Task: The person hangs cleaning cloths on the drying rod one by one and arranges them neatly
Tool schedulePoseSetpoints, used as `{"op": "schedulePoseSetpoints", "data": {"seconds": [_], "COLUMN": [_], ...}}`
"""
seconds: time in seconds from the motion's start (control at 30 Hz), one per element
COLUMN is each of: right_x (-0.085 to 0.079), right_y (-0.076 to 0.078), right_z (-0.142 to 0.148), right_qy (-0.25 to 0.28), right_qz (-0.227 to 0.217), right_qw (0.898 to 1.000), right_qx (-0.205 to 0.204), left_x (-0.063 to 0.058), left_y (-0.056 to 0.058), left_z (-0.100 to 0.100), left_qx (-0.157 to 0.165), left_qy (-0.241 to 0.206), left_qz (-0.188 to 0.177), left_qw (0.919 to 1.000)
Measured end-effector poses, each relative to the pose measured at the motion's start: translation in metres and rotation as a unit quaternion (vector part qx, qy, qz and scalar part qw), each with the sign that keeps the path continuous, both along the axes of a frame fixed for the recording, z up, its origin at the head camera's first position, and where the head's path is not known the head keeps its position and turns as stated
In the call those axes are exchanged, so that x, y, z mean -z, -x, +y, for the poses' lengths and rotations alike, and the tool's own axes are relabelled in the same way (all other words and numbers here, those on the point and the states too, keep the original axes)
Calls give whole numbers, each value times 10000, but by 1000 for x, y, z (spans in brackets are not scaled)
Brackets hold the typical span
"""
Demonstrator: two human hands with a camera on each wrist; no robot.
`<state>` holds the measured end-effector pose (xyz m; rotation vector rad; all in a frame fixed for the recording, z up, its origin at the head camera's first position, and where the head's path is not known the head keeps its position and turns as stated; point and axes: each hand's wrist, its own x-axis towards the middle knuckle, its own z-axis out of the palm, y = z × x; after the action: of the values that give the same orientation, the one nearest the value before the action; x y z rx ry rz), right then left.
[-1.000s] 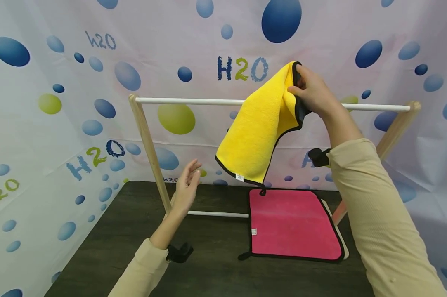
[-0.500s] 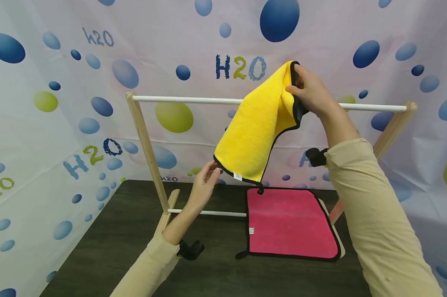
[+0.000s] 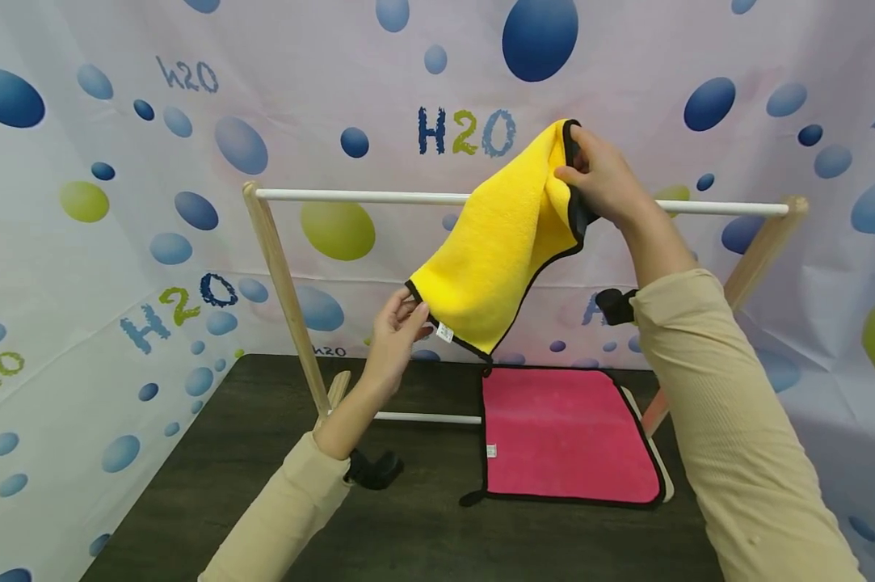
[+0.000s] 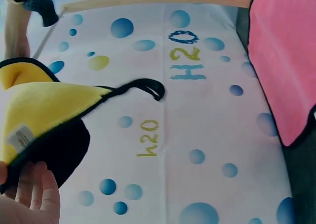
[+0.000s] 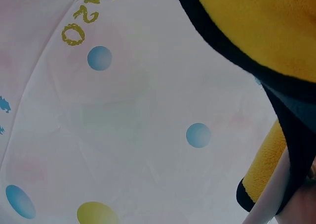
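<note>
A yellow microfiber towel (image 3: 495, 242) with black edging and a dark underside hangs slanted in front of the white top bar (image 3: 364, 196) of a wooden rack. My right hand (image 3: 607, 182) grips its upper right edge near bar height, fingers partly behind the fabric. At the lower left corner my left hand (image 3: 397, 335) pinches the edge, thumb in front. The left wrist view shows the left fingers (image 4: 37, 192) against the dark underside, beside a white label (image 4: 19, 137); a black hanging loop (image 4: 150, 85) sticks out from another corner. Fabric covers most of the right wrist view's right side.
Below, a pink towel (image 3: 571, 436) with black edging hangs over the rack's lower bar (image 3: 430, 418), toward its right. Wooden legs (image 3: 284, 283) hold the rack on a dark table (image 3: 190, 501). A printed backdrop (image 3: 321, 73) stands behind.
My left hand has risen to the right and taken hold of the yellow towel's lower left corner, pulling it slightly up and left. The right hand keeps its grip, nearly still.
</note>
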<state>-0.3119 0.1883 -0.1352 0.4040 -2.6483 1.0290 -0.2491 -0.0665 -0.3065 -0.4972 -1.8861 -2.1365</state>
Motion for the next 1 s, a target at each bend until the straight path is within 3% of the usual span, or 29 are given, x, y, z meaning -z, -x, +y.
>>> {"op": "schedulePoseSetpoints", "data": {"seconds": [0.13,0.3,0.4,0.57,0.77,1.0], "right_x": [-1,-2,-4,-8,-9,-11], "right_y": [0,0,-1,-3,-4,-5], "right_z": [0,2,6,13,16,11], "right_qy": [10,652,1331,2310,2956,3105], "right_qz": [-32,-51,8,6,110,480], "right_qw": [10000,9978,9903,9708,9532,9481], "right_qx": [66,-140,-394,-642,-625,-493], "left_x": [-18,-41,-57,-85,-113,-138], "left_y": [2,4,6,11,16,22], "left_z": [-1,-7,-12,-19,-22,-29], "left_qx": [-37,-264,-266,41,85,-143], "left_qy": [32,19,-5,-77,-213,44], "left_qz": [69,241,511,908,878,755], "left_qw": [10000,9994,9983,9958,9959,9970]}}
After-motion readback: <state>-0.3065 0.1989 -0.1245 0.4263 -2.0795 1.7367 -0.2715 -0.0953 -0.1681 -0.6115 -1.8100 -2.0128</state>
